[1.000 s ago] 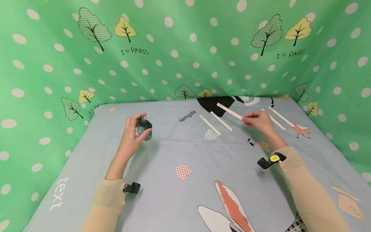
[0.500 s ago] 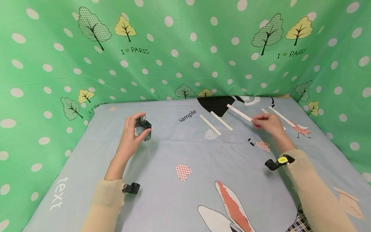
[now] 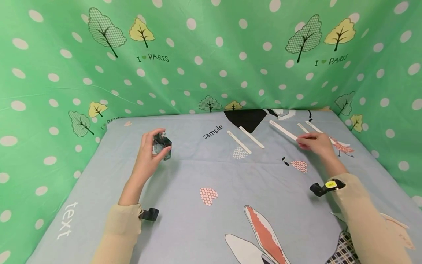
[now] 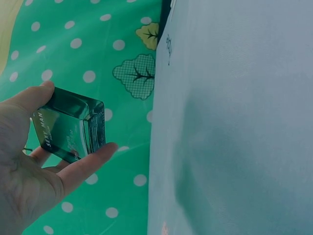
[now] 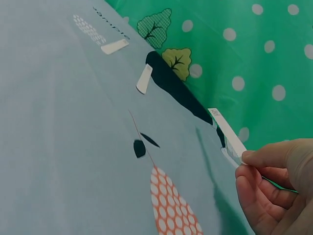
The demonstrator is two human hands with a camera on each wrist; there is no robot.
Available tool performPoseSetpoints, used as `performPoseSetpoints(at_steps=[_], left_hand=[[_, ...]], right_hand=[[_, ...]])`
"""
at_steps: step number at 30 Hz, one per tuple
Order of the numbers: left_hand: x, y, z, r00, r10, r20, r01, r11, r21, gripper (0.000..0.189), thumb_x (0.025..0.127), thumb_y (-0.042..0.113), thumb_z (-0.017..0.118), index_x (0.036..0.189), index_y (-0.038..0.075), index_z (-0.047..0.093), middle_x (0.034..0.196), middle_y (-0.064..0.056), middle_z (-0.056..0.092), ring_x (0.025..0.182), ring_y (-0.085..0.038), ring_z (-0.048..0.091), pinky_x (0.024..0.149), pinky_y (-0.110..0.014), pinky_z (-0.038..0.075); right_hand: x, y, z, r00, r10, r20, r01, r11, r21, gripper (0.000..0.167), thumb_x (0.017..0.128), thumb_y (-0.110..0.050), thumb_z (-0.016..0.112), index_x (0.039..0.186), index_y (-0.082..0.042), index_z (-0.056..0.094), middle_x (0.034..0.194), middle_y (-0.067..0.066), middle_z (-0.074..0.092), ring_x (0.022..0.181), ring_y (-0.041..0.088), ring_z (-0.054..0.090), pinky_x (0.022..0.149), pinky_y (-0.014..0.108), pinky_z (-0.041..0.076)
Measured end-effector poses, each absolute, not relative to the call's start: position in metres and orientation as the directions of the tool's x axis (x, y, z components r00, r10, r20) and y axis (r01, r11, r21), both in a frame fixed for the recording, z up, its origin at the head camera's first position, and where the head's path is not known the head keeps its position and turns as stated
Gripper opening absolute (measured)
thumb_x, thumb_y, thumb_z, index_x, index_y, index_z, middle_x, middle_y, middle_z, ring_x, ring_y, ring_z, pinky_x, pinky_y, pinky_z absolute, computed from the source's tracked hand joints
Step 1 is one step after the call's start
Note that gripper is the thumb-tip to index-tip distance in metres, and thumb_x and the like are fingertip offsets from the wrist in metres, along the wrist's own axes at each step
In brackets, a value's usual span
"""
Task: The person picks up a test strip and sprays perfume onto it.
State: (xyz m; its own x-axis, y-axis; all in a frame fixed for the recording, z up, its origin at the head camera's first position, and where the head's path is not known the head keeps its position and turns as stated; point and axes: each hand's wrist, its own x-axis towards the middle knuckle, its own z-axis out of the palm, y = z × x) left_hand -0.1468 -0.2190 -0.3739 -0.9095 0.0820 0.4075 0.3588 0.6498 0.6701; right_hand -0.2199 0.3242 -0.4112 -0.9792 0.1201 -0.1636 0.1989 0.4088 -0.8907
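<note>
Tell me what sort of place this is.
Probably a makeshift recording booth: a green dotted curtain hangs behind and beside a cloth-covered table, with wrist-worn black devices, likely cameras.

The bottle [image 4: 68, 125] looks like thick, tinted glass, smooth and glossy, with bright reflections along its edges; its small neck [image 3: 163, 135] has a silvery, metallic shine. All 5 strips [image 3: 284, 131] look like stiff paper, matt and smooth. The tablecloth [image 3: 184, 227] is matt woven cloth, lightly creased, while the curtain [image 3: 230, 22] is smooth, thin-looking cloth with a faint sheen. Both sleeves [image 3: 126, 223] are soft matt cloth; the 2 wrist cameras [image 3: 151, 214] look like dark plastic.
</note>
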Motion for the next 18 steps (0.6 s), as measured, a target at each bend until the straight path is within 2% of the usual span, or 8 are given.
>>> performPoseSetpoints(at_steps=[5,11,18], left_hand=[[-0.147,-0.219,-0.374,-0.91,0.086,0.407,0.36,0.652,0.667,0.059,0.094,0.009,0.068,0.146,0.012,0.04,0.144,-0.023,0.037,0.128,-0.04,0.045,0.107,-0.06,0.039],[-0.148,-0.219,-0.374,-0.906,0.09,0.414,0.366,0.658,0.658,0.059,0.094,0.008,0.069,0.145,0.011,0.04,0.144,-0.023,0.037,0.128,-0.039,0.044,0.108,-0.059,0.038],[-0.148,-0.22,-0.374,-0.908,0.09,0.409,0.363,0.656,0.662,0.059,0.094,0.008,0.069,0.145,0.011,0.04,0.144,-0.023,0.037,0.128,-0.039,0.044,0.106,-0.059,0.04]], right_hand=[[-0.218,0.334,-0.413,-0.972,0.139,-0.188,0.229,0.409,-0.883,0.027,0.094,-0.023,0.069,0.113,-0.003,0.063,0.07,-0.027,0.064,0.068,-0.008,0.065,0.07,0.016,0.057],[-0.215,0.345,-0.414,-0.962,0.159,-0.223,0.266,0.346,-0.9,0.003,0.095,-0.02,0.067,0.093,-0.018,0.066,0.069,-0.024,0.066,0.068,-0.007,0.066,0.07,0.016,0.057],[-0.211,0.355,-0.416,-0.957,0.171,-0.234,0.279,0.318,-0.906,0.007,0.096,-0.017,0.065,0.09,-0.021,0.066,0.068,-0.023,0.067,0.067,-0.006,0.067,0.068,0.016,0.057]])
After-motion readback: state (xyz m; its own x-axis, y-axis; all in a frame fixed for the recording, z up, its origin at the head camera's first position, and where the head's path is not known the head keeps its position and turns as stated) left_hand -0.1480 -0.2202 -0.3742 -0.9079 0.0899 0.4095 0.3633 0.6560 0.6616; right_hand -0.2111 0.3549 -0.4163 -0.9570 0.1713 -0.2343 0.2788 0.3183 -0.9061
